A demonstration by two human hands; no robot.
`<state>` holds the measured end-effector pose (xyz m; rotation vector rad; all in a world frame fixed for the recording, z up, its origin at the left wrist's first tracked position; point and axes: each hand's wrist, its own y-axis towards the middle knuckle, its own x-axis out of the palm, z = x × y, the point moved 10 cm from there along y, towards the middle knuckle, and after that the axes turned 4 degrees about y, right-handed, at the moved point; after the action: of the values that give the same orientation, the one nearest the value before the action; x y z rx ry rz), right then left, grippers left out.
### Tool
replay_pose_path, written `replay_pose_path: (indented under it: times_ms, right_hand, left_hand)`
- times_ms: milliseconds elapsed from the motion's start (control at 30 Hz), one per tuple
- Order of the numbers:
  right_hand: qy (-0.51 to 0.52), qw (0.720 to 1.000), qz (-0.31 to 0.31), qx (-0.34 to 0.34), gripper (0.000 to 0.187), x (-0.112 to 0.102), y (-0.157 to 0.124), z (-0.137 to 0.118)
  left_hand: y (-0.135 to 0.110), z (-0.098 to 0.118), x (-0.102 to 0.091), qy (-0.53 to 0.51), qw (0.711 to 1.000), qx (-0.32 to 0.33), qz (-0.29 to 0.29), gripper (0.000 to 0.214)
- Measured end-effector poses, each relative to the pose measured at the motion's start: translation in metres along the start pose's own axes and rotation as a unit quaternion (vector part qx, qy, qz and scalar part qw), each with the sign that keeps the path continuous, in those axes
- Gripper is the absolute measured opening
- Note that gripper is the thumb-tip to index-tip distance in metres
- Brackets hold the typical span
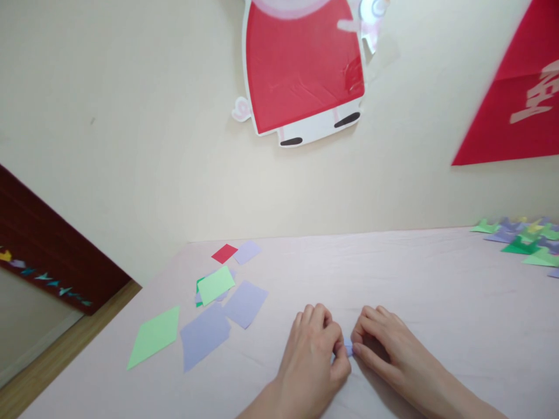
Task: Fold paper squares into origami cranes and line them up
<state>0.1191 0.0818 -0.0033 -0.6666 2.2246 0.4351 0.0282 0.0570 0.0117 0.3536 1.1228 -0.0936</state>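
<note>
Between my two hands shows a small folded piece of blue-violet paper (348, 347), mostly hidden by fingers. My left hand (315, 349) is closed over its left side, with the thumb and curled fingers pressed together. From the right, my right hand (384, 343) pinches the paper's other end between thumb and bent fingers. Both hands rest low over the pale pink cloth (301, 279) covering the table. How the paper is folded cannot be made out.
Loose paper squares lie to the left: light green (154, 336), violet (205, 337) and red (225, 253), some overlapping. Several folded paper pieces (524, 244) sit at the far right by the wall (131, 116). A red-bodied cartoon cutout (305, 64) hangs above.
</note>
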Motion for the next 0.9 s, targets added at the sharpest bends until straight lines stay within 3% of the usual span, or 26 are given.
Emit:
replay_pose_path:
  times_ms: [400, 900]
  right_hand:
    - [-0.042, 0.999, 0.009, 0.017, 0.012, -0.002, 0.004, -0.004]
    - [-0.035, 0.999, 0.013, -0.001, 0.014, -0.005, 0.004, -0.005]
  left_hand:
    - [0.008, 0.003, 0.015, 0.121, 0.990, 0.009, -0.071, 0.010]
    - [0.005, 0.006, 0.018, 0.138, 0.987, 0.012, -0.075, 0.011]
